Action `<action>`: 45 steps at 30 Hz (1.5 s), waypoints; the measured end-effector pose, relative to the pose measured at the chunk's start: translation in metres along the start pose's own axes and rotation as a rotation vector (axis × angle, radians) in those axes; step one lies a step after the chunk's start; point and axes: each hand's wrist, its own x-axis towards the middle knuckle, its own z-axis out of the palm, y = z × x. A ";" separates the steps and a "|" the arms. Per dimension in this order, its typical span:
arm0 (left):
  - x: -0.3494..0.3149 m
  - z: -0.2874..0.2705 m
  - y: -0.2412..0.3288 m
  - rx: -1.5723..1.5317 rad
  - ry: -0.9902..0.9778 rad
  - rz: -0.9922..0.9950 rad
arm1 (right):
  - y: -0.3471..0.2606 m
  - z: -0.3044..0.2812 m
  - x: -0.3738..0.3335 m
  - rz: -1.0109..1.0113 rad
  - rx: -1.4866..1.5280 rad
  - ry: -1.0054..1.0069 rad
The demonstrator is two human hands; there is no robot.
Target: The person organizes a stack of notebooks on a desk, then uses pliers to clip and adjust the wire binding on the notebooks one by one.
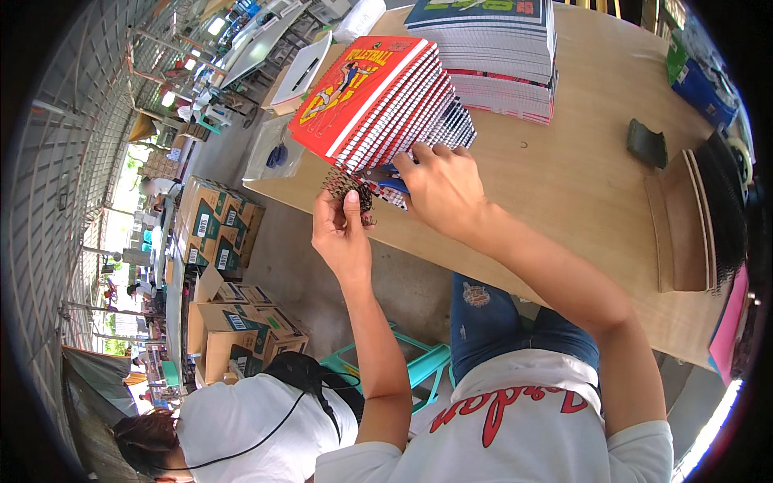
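Red-covered notebook stack (362,92), just beyond left fingers (353,211) pinching dark wire coils (366,198), right fingers (422,154) closed around blue-handled pliers (393,184), tabletop (564,185) edge near both, bare room rightward, cardboard boxes (229,320) farther left, contents unclear

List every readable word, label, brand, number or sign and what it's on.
Locations only; wording not copied.
Red notebook: yellow cover title, legible.
White shirt: red script, upside down, legible.
Cardboard boxes: white labels, too small to read.
Dark notebook: green lettering, cut off by the picture edge.
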 end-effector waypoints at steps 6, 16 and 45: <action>0.001 -0.001 -0.004 0.006 0.030 -0.022 | 0.005 -0.005 -0.007 0.014 0.027 0.050; 0.004 0.003 -0.002 0.059 0.105 0.107 | -0.009 -0.002 0.003 -0.017 -0.018 0.088; 0.010 0.001 0.021 0.188 0.117 0.159 | -0.007 -0.020 0.004 -0.036 -0.066 0.308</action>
